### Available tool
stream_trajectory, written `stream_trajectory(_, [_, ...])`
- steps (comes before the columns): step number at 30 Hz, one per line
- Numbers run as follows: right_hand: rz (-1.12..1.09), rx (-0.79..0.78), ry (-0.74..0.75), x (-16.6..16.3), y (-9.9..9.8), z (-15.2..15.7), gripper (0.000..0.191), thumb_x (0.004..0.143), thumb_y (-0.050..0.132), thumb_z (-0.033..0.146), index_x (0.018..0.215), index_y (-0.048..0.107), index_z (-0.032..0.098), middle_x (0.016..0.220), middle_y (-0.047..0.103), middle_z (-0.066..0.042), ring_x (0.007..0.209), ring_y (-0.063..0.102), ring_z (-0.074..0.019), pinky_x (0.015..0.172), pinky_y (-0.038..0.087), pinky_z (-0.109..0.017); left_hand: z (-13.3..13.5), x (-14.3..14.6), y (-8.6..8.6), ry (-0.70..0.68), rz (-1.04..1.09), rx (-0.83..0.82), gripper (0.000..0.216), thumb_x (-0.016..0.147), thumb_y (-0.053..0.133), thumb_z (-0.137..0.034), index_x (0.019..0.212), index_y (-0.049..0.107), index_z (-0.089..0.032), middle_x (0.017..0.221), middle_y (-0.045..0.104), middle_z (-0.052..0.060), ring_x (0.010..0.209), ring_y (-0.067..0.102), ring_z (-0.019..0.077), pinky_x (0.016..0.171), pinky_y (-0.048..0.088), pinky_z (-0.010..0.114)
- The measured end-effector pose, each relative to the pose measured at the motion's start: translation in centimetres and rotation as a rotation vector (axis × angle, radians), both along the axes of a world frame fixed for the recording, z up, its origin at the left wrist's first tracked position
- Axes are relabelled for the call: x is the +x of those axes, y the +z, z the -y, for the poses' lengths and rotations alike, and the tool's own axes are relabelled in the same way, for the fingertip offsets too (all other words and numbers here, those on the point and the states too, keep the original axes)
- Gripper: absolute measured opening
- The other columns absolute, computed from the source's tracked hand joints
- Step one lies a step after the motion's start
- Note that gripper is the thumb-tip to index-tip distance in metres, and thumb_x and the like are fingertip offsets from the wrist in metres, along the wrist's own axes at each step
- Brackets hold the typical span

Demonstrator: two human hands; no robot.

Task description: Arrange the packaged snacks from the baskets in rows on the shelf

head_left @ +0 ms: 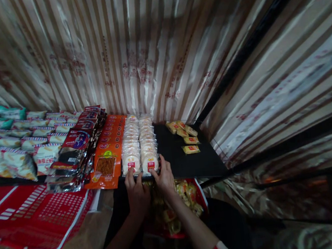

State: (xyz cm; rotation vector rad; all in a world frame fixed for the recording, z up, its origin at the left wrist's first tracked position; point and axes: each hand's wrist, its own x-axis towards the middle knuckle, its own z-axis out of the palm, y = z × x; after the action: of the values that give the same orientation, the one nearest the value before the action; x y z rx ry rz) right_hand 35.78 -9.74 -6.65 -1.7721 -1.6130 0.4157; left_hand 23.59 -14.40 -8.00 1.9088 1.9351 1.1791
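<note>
Two rows of clear-wrapped round white crackers stand on a black shelf, a left row (130,148) and a right row (148,144). My left hand (137,189) rests its outstretched fingertips against the lower front of the left row. At the near right corner of the right row is my right hand (164,177), its thumb on the front packet and its fingers along the side, thumb and fingers apart. Below my hands, partly hidden by them, a red basket (204,200) holds many yellow-wrapped snack packets (188,192).
Several small yellow packets (190,140) lie on the black shelf (200,164) to the right. Left of the crackers are an orange snack bag (107,147), dark packets (76,144) and puffy white bags (18,161). A red basket (44,214) sits low left. Black poles (237,68) border the right.
</note>
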Motion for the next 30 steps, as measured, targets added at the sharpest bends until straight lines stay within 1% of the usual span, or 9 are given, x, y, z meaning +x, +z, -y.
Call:
stream_trajectory(3, [0.085,-0.021,-0.023,-0.3,-0.2,-0.2,0.065,0.081,0.054,0.041,0.139,0.032,0.018,0.113,0.052,-0.013,0.103,0.054,-0.0262,0.088,0.045,-0.037,-0.1,0.0,-0.1,-0.007,-0.004,0.023,0.033,0.075,0.045,-0.009,0.105,0.06,-0.013,0.136,0.039,0.016,0.129,0.032,0.0324,0.103,0.035,0.053])
stream_trajectory(5, [0.131,-0.056,-0.041,-0.5,-0.1,-0.4,0.064,0.082,0.053,0.042,0.139,0.032,0.02,0.114,0.052,-0.013,0.107,0.052,-0.0278,0.088,0.044,-0.036,-0.2,0.1,-0.2,-0.01,-0.02,0.038,0.032,0.075,0.046,-0.008,0.103,0.06,-0.012,0.136,0.038,0.016,0.128,0.033,0.0326,0.103,0.035,0.052])
stream_trajectory(10, [0.157,-0.141,-0.067,-1.0,0.5,-0.8,0.063,0.084,0.052,0.043,0.139,0.031,0.022,0.115,0.052,-0.012,0.107,0.054,-0.0278,0.083,0.045,-0.034,-0.2,0.1,-0.2,-0.009,-0.032,0.07,0.031,0.075,0.046,-0.007,0.101,0.06,-0.012,0.136,0.038,0.017,0.129,0.031,0.032,0.103,0.035,0.051])
stream_trajectory(20, [0.17,-0.201,-0.084,-1.0,0.5,-1.3,0.063,0.084,0.051,0.044,0.141,0.031,0.026,0.114,0.053,-0.011,0.104,0.056,-0.0268,0.079,0.046,-0.033,-0.3,-0.1,-0.6,-0.017,-0.047,0.081,0.027,0.078,0.046,-0.007,0.099,0.06,-0.013,0.139,0.035,0.016,0.132,0.029,0.0311,0.104,0.035,0.051])
stream_trajectory(23, [0.146,-0.164,-0.062,-0.8,0.1,-1.3,0.061,0.085,0.049,0.041,0.141,0.032,0.022,0.115,0.054,-0.012,0.104,0.055,-0.0265,0.083,0.045,-0.034,-0.2,0.0,-0.5,-0.031,-0.045,0.065,0.027,0.077,0.045,-0.006,0.099,0.06,-0.014,0.14,0.033,0.015,0.133,0.026,0.0315,0.104,0.035,0.051])
stream_trajectory(25, [0.078,-0.104,-0.029,-0.4,-0.2,-1.2,0.059,0.087,0.045,0.039,0.141,0.033,0.019,0.115,0.054,-0.013,0.099,0.056,-0.0238,0.085,0.045,-0.035,0.0,0.0,-0.3,-0.051,-0.038,0.057,0.028,0.077,0.045,-0.006,0.099,0.06,-0.014,0.142,0.033,0.014,0.134,0.024,0.0317,0.104,0.034,0.053])
stream_trajectory(28, [-0.088,0.03,0.008,0.3,-0.6,-0.3,0.053,0.088,0.04,0.039,0.136,0.039,0.016,0.116,0.052,-0.015,0.089,0.058,-0.0191,0.079,0.049,-0.033,0.7,0.1,0.0,-0.091,-0.02,0.06,0.027,0.079,0.044,-0.007,0.099,0.06,-0.015,0.14,0.035,0.013,0.134,0.025,0.0305,0.104,0.036,0.052])
stream_trajectory(30, [-0.157,0.118,-0.003,1.1,-0.7,0.9,0.047,0.089,0.039,0.038,0.129,0.046,0.014,0.114,0.053,-0.015,0.088,0.057,-0.0182,0.075,0.05,-0.031,1.4,0.4,0.0,-0.134,-0.003,0.065,0.025,0.081,0.042,-0.008,0.096,0.061,-0.016,0.137,0.039,0.013,0.131,0.03,0.0284,0.102,0.039,0.049])
